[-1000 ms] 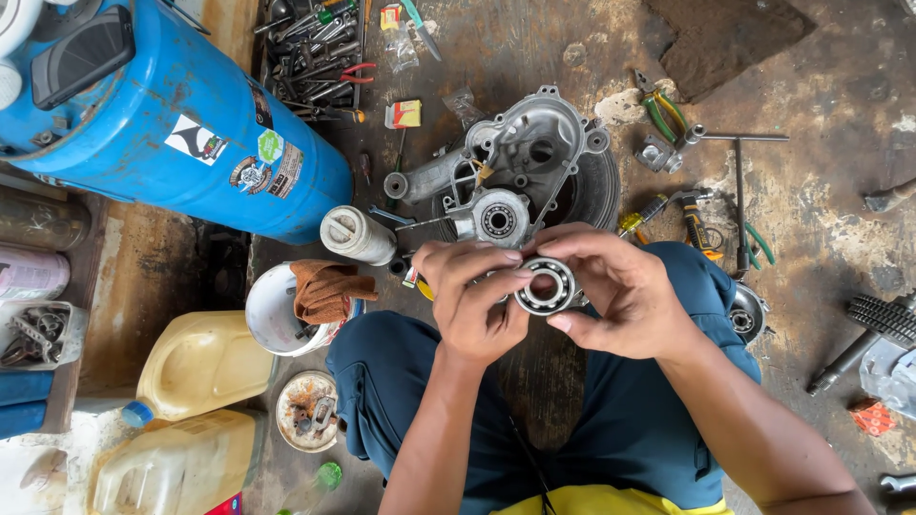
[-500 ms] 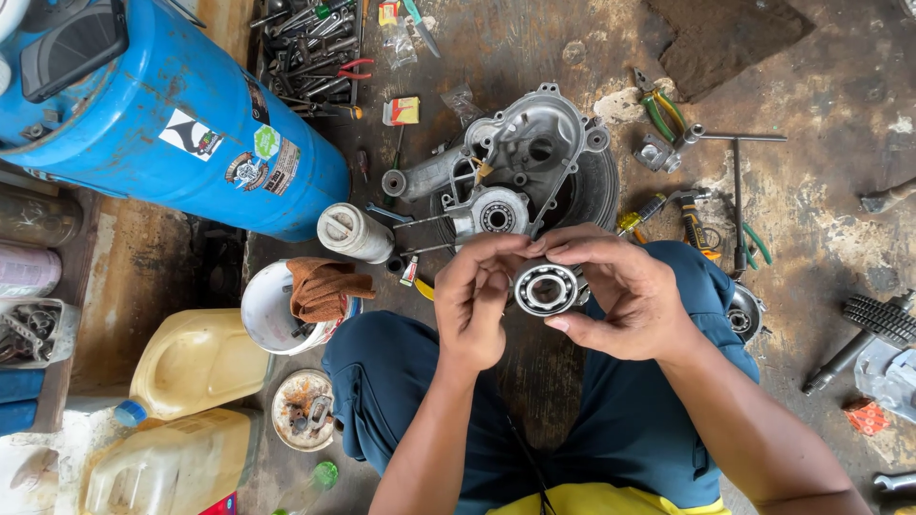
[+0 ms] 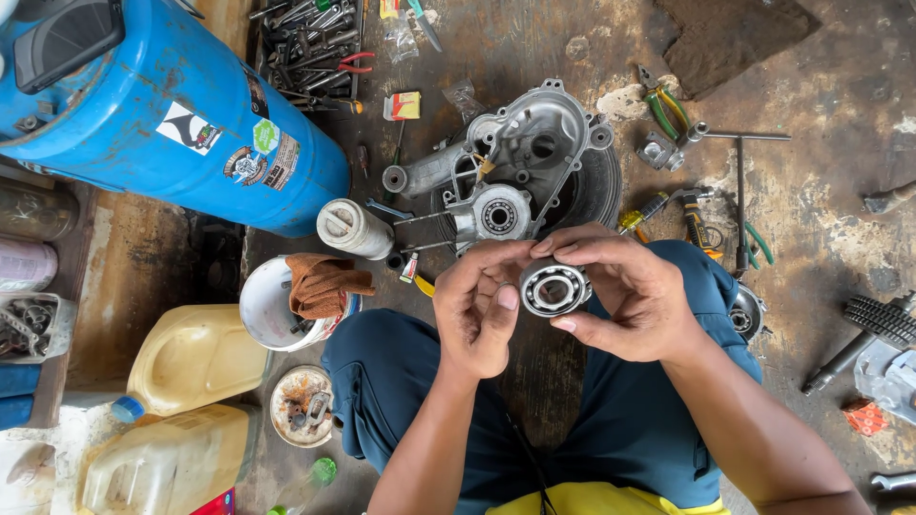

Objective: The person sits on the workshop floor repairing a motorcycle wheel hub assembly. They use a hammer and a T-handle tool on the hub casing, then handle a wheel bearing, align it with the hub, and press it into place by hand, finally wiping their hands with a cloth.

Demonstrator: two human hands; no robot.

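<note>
A round steel ball bearing is held between both hands above my knees. My left hand pinches its left side with thumb and fingers. My right hand grips its right side, fingers curled over the top. Just beyond the hands, on the stained floor, lies a grey metal engine casing with another bearing seated in it.
A blue drum lies at the left. A white bowl with a brown rag, a white canister and yellow jugs sit nearby. Loose tools at top, pliers and a T-wrench at right.
Both hands stay on the bearing, shifting it only slightly. The view has moved a little.
</note>
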